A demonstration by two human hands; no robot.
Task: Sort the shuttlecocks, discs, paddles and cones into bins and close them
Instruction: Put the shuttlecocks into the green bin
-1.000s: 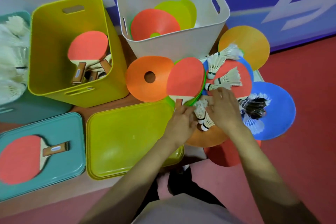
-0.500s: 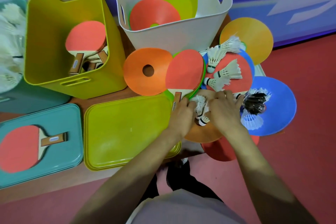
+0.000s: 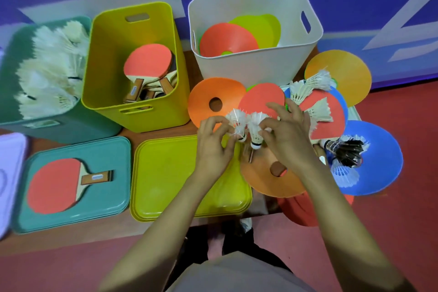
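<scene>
1. The left hand (image 3: pixel 213 142) is pinching the left shuttlecock (image 3: pixel 237 122) in a curled, nearly closed grip.
2. The right hand (image 3: pixel 288 136) is pinching the right shuttlecock (image 3: pixel 257 125) between thumb and fingertip, its other fingers spreading loosely.
3. Both shuttlecocks are hanging side by side above the table, over the red paddle (image 3: pixel 260 99).
4. Their long axes are running away from the person, with the cork ends pointing toward the yellow lid (image 3: pixel 170 173) and the feathers toward the white bin (image 3: pixel 256 66).

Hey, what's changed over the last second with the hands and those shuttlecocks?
Both hands have risen off the pile. The left hand now pinches the first shuttlecock and the right hand pinches the second shuttlecock, side by side above the orange disc where they lay. The paddle on the teal lid and the yellow lid stayed put.
</scene>
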